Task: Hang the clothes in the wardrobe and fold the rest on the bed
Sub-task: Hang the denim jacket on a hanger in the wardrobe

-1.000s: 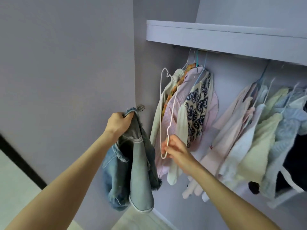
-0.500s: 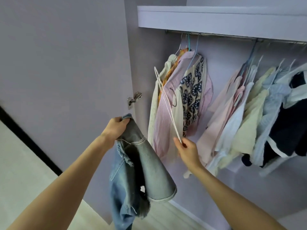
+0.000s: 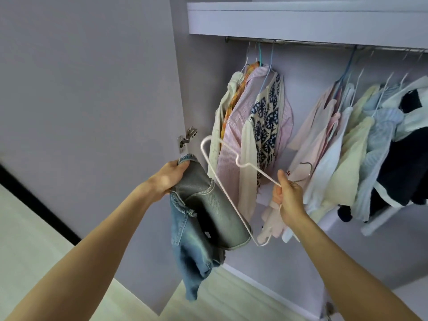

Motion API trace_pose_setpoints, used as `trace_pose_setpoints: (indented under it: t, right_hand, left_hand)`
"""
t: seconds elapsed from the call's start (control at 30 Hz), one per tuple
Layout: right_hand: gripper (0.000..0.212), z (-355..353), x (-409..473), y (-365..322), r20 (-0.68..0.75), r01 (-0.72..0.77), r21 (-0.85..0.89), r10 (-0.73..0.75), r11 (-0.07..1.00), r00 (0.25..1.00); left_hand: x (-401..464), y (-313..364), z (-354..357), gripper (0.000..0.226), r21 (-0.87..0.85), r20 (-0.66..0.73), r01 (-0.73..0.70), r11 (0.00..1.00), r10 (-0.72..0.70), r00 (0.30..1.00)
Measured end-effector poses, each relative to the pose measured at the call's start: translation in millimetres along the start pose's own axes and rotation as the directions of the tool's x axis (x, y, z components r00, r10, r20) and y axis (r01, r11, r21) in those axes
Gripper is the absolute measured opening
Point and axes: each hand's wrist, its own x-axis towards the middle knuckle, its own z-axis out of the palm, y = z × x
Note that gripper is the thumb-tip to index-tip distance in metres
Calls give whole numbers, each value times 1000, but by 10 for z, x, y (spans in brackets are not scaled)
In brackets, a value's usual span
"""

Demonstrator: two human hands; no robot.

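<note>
My left hand [image 3: 170,176] grips the frayed edge of a blue denim garment [image 3: 203,218], which hangs down in front of the open wardrobe. My right hand [image 3: 287,196] holds an empty white wire hanger [image 3: 217,172] near its neck, with the metal hook sticking out to the right. The hanger lies tilted, one shoulder up at the left and its lower corner beside the denim. Both hands are below the wardrobe rail [image 3: 301,41].
The lilac wardrobe door [image 3: 92,89] stands open at left, its hinge [image 3: 186,140] just above my left hand. A group of shirts [image 3: 252,126] hangs at the rail's left and several pale and dark clothes [image 3: 361,144] at right. A shelf [image 3: 301,19] sits above the rail.
My right hand has pulled the white hanger off the rail and down, turning it sideways toward the denim. My left hand with the denim has lowered a little.
</note>
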Motion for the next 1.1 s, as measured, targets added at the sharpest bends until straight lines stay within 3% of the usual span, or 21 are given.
trace_pose_setpoints:
  t: [0.1, 0.2, 0.27, 0.3, 0.4, 0.47, 0.53, 0.63, 0.73, 0.83, 0.93, 1.1]
  right_hand:
    - [56, -67, 85, -108, 194, 122, -253, -74, 960, 978]
    - [55, -6, 89, -239, 413, 446, -537, -239, 716, 879]
    - [46, 131, 34, -355, 569, 597, -580, -248, 554, 784]
    - [39, 226, -12, -394, 633, 639, -564, -224, 524, 741]
    - [33, 540, -166, -406, 736, 657, -511, -114, 554, 668]
    - [38, 688, -284, -358, 746, 608, -512, -36, 607, 665]
    - [34, 751, -332, -332, 758, 631, -511, -39, 584, 651]
    - [21, 695, -315, -386, 780, 770, -525, -156, 363, 606]
    - [17, 684, -300, -467, 798, 839, -523, -262, 147, 543]
    - [16, 716, -287, -519, 795, 841, -533, -286, 94, 536]
    - [25, 635, -214, -553, 751, 798, -598, -296, 75, 591]
    - [29, 427, -64, -604, 568, 655, -754, -455, 47, 686]
  left_hand:
    - [12, 79, -47, 24, -50, 43, -31, 998, 33, 999]
    - [-5, 153, -67, 22, 9, 83, -87, 996, 86, 993]
    - [-54, 236, -2, 18, 78, 132, -151, 985, 140, 981]
    - [-85, 283, 47, 17, 98, 168, -186, 978, 168, 971]
    - [-161, 394, 183, 19, 92, 256, -274, 957, 243, 936]
    - [-196, 440, 192, 19, 103, 263, -333, 937, 297, 918]
    - [-226, 455, 111, 18, 192, 229, -406, 893, 362, 904]
    - [-235, 376, -85, 17, 438, 205, -472, 765, 427, 881]
    - [-220, 225, -170, 19, 666, 185, -398, 631, 378, 907]
    - [-186, 55, -149, 5, 753, 122, -352, 557, 407, 905]
    - [-142, -187, -205, 26, 806, 4, -215, 552, 358, 934]
    - [-92, -434, -316, 22, 780, -280, 64, 622, 257, 925]
